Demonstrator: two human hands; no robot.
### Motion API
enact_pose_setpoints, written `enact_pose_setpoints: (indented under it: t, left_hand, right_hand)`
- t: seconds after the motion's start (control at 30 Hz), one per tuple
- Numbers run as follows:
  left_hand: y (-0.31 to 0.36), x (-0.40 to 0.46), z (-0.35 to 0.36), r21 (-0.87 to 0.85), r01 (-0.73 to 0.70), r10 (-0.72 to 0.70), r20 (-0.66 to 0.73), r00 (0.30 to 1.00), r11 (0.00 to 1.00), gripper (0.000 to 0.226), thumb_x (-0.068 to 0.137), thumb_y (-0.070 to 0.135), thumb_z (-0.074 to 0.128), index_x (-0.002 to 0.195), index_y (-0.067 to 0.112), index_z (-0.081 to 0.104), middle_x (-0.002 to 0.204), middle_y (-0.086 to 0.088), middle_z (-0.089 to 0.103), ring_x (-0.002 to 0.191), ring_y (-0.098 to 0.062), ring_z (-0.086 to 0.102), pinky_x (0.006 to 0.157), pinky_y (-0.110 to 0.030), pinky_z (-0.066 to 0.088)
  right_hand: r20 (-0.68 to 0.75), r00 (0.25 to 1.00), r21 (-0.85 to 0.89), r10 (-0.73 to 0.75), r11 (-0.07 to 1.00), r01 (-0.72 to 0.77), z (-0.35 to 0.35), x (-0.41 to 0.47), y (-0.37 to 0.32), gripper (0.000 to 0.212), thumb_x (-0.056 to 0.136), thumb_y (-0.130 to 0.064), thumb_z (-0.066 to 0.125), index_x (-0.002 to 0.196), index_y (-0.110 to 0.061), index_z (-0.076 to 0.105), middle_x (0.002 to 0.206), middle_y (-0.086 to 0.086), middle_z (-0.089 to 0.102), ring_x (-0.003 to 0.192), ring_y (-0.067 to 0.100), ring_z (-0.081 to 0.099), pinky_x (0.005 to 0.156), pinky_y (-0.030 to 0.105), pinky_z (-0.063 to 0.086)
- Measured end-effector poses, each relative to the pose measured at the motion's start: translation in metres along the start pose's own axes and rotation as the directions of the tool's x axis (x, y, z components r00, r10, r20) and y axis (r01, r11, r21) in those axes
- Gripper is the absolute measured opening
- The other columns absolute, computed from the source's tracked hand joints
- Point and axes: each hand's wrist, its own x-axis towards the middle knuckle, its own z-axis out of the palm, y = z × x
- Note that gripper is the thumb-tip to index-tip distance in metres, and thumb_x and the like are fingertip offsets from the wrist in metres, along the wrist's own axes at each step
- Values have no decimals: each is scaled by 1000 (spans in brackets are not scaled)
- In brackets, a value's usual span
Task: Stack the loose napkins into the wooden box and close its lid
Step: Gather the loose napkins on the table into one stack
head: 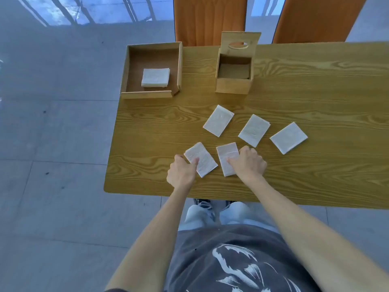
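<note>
Several white folded napkins lie loose on the wooden table. My left hand pinches the near-left napkin at its left edge, thumb on top. My right hand rests on the right side of the neighbouring napkin, fingers curled over it. Three more napkins lie farther out: one, one and one. The small wooden box stands at the back with its slotted lid raised upright; inside it looks bare.
A shallow wooden tray at the back left corner holds a stack of napkins. Two orange chair backs stand behind the table. The table's left edge and near edge drop to a grey tiled floor.
</note>
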Motion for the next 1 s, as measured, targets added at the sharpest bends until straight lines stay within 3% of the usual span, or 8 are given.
enact_pose_setpoints:
  t: [0.23, 0.5, 0.63, 0.7, 0.77, 0.83, 1.0]
  left_hand:
    - [14, -6, 17, -53, 64, -65, -13, 998, 997, 46, 91, 44, 65, 121, 11, 53, 119, -9, 68, 109, -33, 66, 79, -39, 45]
    - [6, -1, 30, -178, 49, -53, -19, 998, 983, 39, 91, 45, 68, 119, 18, 62, 121, -2, 67, 110, -27, 66, 92, -45, 54]
    - [1, 5, 29, -270, 27, -29, -4, 1000, 962, 36, 95, 44, 63, 119, 18, 67, 116, 0, 73, 106, -24, 68, 88, -39, 55]
    - [-1, 9, 27, -334, 41, -32, 31, 999, 942, 34, 96, 41, 63, 119, 17, 69, 115, -1, 75, 105, -24, 70, 90, -41, 57]
    - [-4, 13, 26, -384, 60, -40, 61, 997, 921, 32, 97, 38, 63, 120, 17, 70, 113, 0, 75, 103, -22, 71, 91, -41, 57]
    - [-5, 15, 26, -428, 73, -41, 84, 996, 901, 33, 97, 36, 64, 122, 15, 69, 109, 0, 75, 101, -22, 71, 90, -39, 57]
    - [-5, 15, 26, -493, 88, -32, 122, 992, 866, 35, 103, 37, 52, 115, 11, 73, 108, -9, 77, 102, -29, 72, 96, -49, 56]
  right_hand:
    - [-11, 999, 73, 41, 996, -41, 11, -4, 4, 57, 83, -56, 67, 117, -11, 59, 117, 10, 58, 102, 30, 61, 73, 37, 44]
    - [-64, 998, 303, -19, 952, 38, 12, 4, 17, 23, 91, -29, 64, 110, -16, 65, 105, 7, 71, 96, 28, 65, 68, 31, 45]
    - [-57, 996, 531, -65, 843, 86, 4, 13, 26, 21, 90, -23, 68, 108, -13, 67, 102, 5, 73, 96, 23, 67, 81, 41, 56]
    - [-22, 998, 685, -54, 726, 54, 0, 19, 27, 22, 89, -21, 70, 109, -11, 67, 103, 6, 73, 94, 20, 69, 79, 43, 60]
    - [49, 997, 795, -57, 607, -4, -2, 20, 23, 21, 88, -20, 71, 108, -15, 65, 104, 7, 73, 92, 16, 70, 71, 34, 62]
    - [113, 989, 839, -100, 542, -41, 1, 19, 16, 17, 88, -20, 72, 102, -20, 64, 101, 4, 73, 87, 11, 70, 62, 25, 60]
    - [241, 958, 851, -157, 509, -131, 22, 9, -6, 17, 88, -19, 73, 103, -17, 65, 95, 1, 73, 81, 11, 70, 56, 24, 57]
